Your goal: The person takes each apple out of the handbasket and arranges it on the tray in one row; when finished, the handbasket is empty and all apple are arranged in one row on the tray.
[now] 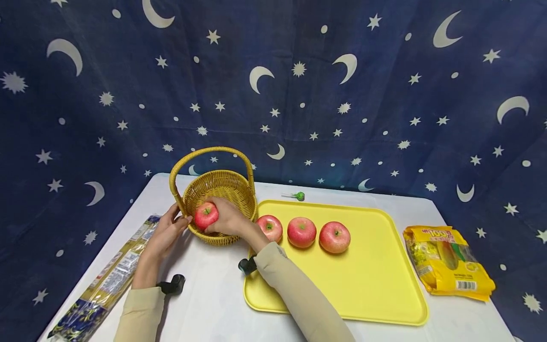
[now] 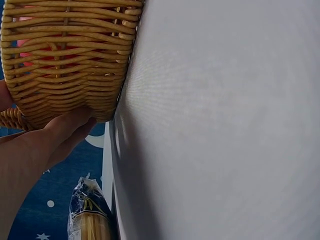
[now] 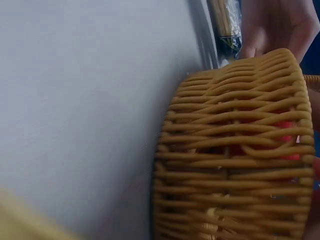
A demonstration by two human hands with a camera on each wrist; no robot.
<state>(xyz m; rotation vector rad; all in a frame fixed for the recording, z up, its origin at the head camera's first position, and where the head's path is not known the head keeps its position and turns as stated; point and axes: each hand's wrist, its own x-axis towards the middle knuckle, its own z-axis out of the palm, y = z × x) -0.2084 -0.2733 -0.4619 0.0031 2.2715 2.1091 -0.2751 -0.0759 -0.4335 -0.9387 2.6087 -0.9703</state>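
A wicker basket with a tall hoop handle stands at the back left of the white table. My right hand reaches over its rim and grips a red apple inside, near the left wall. My left hand holds the basket's left side by the foot of the handle, thumb at the rim. In the left wrist view, the fingers lie against the woven wall. Red shows through the weave in the right wrist view. Three apples sit in a row on a yellow tray.
A long clear-and-blue packet lies along the left table edge. At the right is a yellow snack bag. A green-headed lollipop lies behind the tray. A dark blue curtain with moons and stars hangs behind.
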